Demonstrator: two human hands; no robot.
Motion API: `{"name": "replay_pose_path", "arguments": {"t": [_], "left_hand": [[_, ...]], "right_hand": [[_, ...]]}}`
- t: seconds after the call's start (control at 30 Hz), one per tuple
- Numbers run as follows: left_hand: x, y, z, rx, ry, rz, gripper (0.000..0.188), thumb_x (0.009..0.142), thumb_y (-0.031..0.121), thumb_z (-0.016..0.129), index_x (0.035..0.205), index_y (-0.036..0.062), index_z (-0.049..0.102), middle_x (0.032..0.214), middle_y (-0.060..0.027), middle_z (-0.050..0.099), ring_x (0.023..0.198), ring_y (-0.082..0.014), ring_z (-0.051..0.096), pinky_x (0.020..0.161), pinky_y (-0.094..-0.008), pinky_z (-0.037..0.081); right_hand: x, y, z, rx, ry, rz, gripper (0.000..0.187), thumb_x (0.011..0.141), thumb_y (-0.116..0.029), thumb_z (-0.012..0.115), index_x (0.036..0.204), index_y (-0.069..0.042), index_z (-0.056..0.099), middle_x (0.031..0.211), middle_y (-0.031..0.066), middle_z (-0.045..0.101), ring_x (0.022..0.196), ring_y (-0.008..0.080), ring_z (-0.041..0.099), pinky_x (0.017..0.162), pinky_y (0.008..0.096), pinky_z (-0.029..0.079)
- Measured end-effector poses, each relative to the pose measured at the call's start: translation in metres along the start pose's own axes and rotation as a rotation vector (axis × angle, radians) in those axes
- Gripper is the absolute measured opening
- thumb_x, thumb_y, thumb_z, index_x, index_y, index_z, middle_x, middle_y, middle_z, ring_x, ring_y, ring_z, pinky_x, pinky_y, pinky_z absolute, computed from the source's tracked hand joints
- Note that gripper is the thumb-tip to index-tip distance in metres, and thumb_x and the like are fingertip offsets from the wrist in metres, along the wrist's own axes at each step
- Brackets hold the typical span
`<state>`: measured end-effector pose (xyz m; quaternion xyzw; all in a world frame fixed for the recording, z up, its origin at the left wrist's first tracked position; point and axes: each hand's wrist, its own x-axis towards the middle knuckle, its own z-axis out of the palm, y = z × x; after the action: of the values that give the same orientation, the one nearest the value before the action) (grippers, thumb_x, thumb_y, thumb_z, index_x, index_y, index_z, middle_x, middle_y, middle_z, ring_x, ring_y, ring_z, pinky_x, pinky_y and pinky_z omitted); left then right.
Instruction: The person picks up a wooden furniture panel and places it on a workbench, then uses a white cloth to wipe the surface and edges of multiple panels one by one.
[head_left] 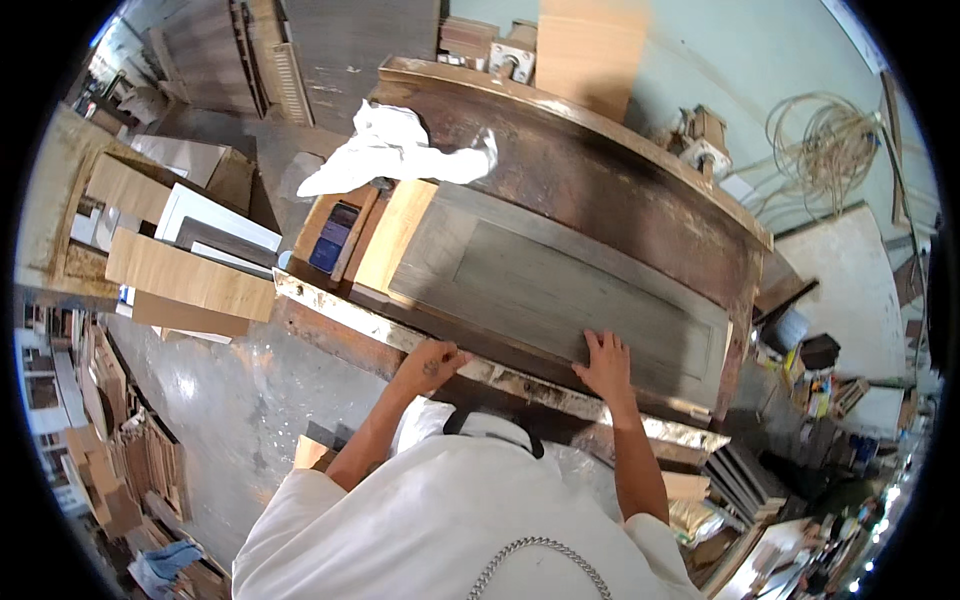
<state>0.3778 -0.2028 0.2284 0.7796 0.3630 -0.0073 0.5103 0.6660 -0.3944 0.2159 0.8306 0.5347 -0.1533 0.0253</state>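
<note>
A long grey wood-grain cabinet door (575, 291) with a recessed centre panel lies in the trough of a brown bench or machine bed. My right hand (606, 366) rests on the door's near edge, fingers stretched out flat. At the bench's pale, worn front rail (350, 317), my left hand (432, 366) is closed with its fingers curled together. Whatever those fingers hold, if anything, is hidden. A light wooden board (397, 236) shows beside the door's left end.
A white cloth (392, 152) drapes over the bench's far left part. Left of the light board, a phone (334, 237) lies in a wooden compartment. Stacked panels (190, 265) stand at the left, and coiled hose (822, 143) hangs on the far right wall. Grey boards (742, 484) are piled near right.
</note>
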Motion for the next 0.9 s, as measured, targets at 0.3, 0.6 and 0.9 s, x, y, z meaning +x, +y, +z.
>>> {"name": "replay_pose_path", "arguments": {"t": [0.3, 0.6, 0.9], "left_hand": [[0.075, -0.063, -0.046, 0.382, 0.719, -0.034, 0.054, 0.078, 0.043, 0.068, 0.095, -0.0071, 0.055, 0.085, -0.0220, 0.061, 0.078, -0.0345, 0.062, 0.066, -0.0421, 0.049], [0.139, -0.072, -0.113, 0.379, 0.043, -0.178, 0.092, 0.066, 0.036, 0.079, 0.139, 0.0088, 0.030, 0.134, -0.0158, 0.043, 0.116, -0.0289, 0.049, 0.084, -0.0372, 0.047], [0.166, -0.103, -0.128, 0.376, -0.186, -0.321, 0.044, 0.078, 0.035, 0.069, 0.094, -0.0020, 0.052, 0.067, -0.0148, 0.061, 0.055, -0.0218, 0.062, 0.048, -0.0346, 0.047]], "right_hand": [[-0.014, -0.002, 0.071, 0.081, 0.251, 0.269, 0.052, 0.091, -0.037, 0.047, 0.135, -0.009, 0.040, 0.140, 0.0170, 0.036, 0.130, 0.0314, 0.033, 0.103, 0.0509, 0.025], [-0.016, -0.006, 0.086, 0.145, 0.346, 0.288, 0.047, 0.092, -0.033, 0.043, 0.133, -0.010, 0.043, 0.143, 0.0135, 0.034, 0.133, 0.0279, 0.030, 0.107, 0.0486, 0.019], [-0.015, -0.009, 0.080, 0.135, 0.352, 0.303, 0.044, 0.089, -0.028, 0.048, 0.129, -0.009, 0.048, 0.141, 0.0133, 0.037, 0.131, 0.0280, 0.033, 0.106, 0.0481, 0.021]]}}
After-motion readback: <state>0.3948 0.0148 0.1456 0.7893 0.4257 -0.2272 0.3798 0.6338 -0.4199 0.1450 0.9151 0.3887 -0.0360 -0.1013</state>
